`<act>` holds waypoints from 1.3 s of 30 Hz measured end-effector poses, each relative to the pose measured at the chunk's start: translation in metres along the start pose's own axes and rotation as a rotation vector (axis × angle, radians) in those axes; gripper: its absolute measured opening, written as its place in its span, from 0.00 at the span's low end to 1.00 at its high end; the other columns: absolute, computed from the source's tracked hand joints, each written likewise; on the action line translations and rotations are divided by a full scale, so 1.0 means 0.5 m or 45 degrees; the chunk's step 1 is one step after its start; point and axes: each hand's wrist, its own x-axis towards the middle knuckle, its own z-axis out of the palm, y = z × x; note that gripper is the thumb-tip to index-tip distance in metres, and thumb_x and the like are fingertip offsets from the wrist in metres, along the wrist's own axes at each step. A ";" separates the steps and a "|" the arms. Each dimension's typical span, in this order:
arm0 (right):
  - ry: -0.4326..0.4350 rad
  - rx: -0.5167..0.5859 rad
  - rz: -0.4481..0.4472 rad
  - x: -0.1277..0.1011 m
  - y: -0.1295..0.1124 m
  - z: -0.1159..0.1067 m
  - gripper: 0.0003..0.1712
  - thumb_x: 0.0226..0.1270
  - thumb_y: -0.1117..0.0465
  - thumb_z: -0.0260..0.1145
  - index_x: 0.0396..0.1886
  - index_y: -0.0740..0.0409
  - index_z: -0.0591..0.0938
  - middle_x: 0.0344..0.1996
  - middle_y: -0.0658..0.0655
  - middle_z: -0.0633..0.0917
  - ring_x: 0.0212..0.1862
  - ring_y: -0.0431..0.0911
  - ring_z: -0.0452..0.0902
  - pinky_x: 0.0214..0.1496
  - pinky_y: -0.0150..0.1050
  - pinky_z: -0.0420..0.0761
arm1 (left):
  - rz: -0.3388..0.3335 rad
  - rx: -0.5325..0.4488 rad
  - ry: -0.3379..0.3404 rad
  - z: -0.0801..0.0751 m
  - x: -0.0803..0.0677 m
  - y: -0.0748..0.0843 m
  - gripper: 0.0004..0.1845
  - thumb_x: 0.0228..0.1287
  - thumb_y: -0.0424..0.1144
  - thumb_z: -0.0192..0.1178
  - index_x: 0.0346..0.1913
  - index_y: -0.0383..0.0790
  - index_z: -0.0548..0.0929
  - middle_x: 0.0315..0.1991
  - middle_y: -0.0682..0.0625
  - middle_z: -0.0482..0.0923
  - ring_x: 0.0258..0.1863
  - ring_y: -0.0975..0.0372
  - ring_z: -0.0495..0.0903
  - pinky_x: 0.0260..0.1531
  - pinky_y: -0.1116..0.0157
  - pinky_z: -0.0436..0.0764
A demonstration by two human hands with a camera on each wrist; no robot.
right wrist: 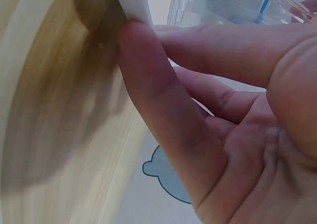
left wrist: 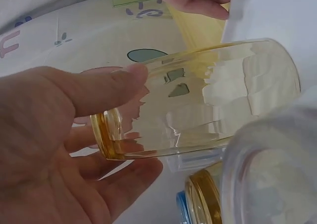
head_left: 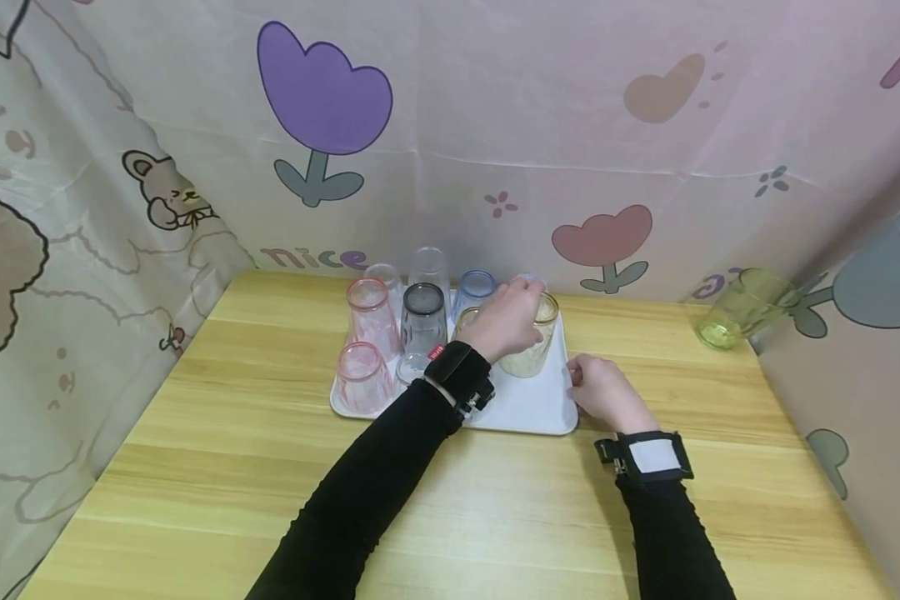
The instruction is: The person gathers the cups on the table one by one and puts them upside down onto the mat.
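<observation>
My left hand [head_left: 506, 318] grips the upper end of an amber drinking glass [head_left: 527, 357], which stands upside down on a white tray [head_left: 528, 410]. In the left wrist view, the thumb lies along one side of the glass [left wrist: 213, 95] and fingers curl behind its thick amber base. At the tray's right edge, my right hand [head_left: 607, 392] pinches the rim between thumb and forefinger, shown close up in the right wrist view at the white tray edge [right wrist: 132, 3]. Another amber glass [left wrist: 205, 196] is beside the held one, largely hidden by my left hand in the head view.
Pink glasses [head_left: 363, 379], a grey glass [head_left: 423, 321], a blue glass [head_left: 476, 285] and clear glasses [head_left: 430, 267] crowd the tray's left and back. A yellow-green glass [head_left: 746, 308] leans at the table's back right corner. A printed cloth [head_left: 450, 125] hangs behind the wooden table [head_left: 480, 517].
</observation>
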 end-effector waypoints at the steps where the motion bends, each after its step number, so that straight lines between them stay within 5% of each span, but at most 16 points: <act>1: 0.001 -0.003 -0.001 0.000 0.000 0.000 0.22 0.67 0.73 0.67 0.59 0.77 0.77 0.45 0.69 0.85 0.46 0.57 0.82 0.48 0.51 0.86 | 0.000 0.017 -0.003 0.000 0.000 0.001 0.40 0.65 0.43 0.73 0.77 0.42 0.67 0.76 0.45 0.65 0.73 0.53 0.68 0.72 0.59 0.71; 5: 0.012 -0.014 -0.010 0.001 0.000 0.001 0.22 0.66 0.73 0.68 0.59 0.77 0.77 0.45 0.69 0.85 0.46 0.57 0.82 0.50 0.53 0.85 | 0.004 0.045 0.004 -0.007 -0.007 0.007 0.36 0.67 0.45 0.71 0.74 0.41 0.69 0.74 0.45 0.67 0.72 0.54 0.67 0.70 0.59 0.73; 9: 0.019 -0.015 -0.019 0.000 0.000 0.001 0.23 0.66 0.73 0.68 0.59 0.77 0.77 0.45 0.69 0.85 0.46 0.57 0.82 0.50 0.53 0.85 | 0.049 0.011 0.103 -0.024 -0.025 0.008 0.34 0.69 0.46 0.69 0.73 0.41 0.70 0.70 0.46 0.70 0.69 0.54 0.70 0.67 0.58 0.76; 14: 0.025 -0.028 -0.024 0.000 0.000 0.001 0.22 0.65 0.73 0.68 0.58 0.77 0.78 0.45 0.69 0.85 0.46 0.58 0.82 0.50 0.54 0.85 | 0.184 -0.093 0.365 -0.051 -0.068 0.002 0.32 0.71 0.42 0.65 0.74 0.39 0.70 0.65 0.46 0.74 0.62 0.57 0.75 0.57 0.64 0.81; 18: 0.031 -0.045 -0.027 0.000 -0.001 -0.001 0.21 0.65 0.72 0.67 0.57 0.76 0.78 0.46 0.70 0.85 0.47 0.59 0.82 0.51 0.55 0.85 | 0.309 -0.197 0.619 -0.074 -0.108 -0.017 0.28 0.70 0.38 0.65 0.71 0.39 0.73 0.57 0.47 0.77 0.49 0.59 0.79 0.38 0.69 0.81; 23: 0.027 -0.051 -0.015 -0.002 0.001 -0.003 0.22 0.65 0.73 0.67 0.58 0.77 0.78 0.45 0.69 0.84 0.45 0.58 0.80 0.49 0.54 0.85 | 0.376 -0.288 0.844 -0.105 -0.156 -0.062 0.24 0.69 0.34 0.65 0.66 0.36 0.77 0.52 0.44 0.78 0.41 0.59 0.78 0.36 0.69 0.79; 30: 0.023 -0.036 0.001 -0.001 0.003 -0.001 0.21 0.66 0.74 0.67 0.58 0.77 0.77 0.45 0.70 0.84 0.44 0.57 0.80 0.47 0.51 0.86 | 0.240 -0.482 1.000 -0.137 -0.215 -0.149 0.21 0.68 0.31 0.65 0.63 0.31 0.78 0.48 0.41 0.77 0.38 0.55 0.77 0.39 0.61 0.80; 39: 0.015 -0.026 0.015 -0.002 0.001 0.005 0.21 0.67 0.73 0.67 0.59 0.76 0.77 0.46 0.69 0.84 0.45 0.57 0.81 0.47 0.51 0.86 | -0.058 -0.699 1.147 -0.131 -0.280 -0.287 0.19 0.68 0.27 0.64 0.60 0.30 0.79 0.47 0.38 0.80 0.34 0.62 0.74 0.34 0.73 0.74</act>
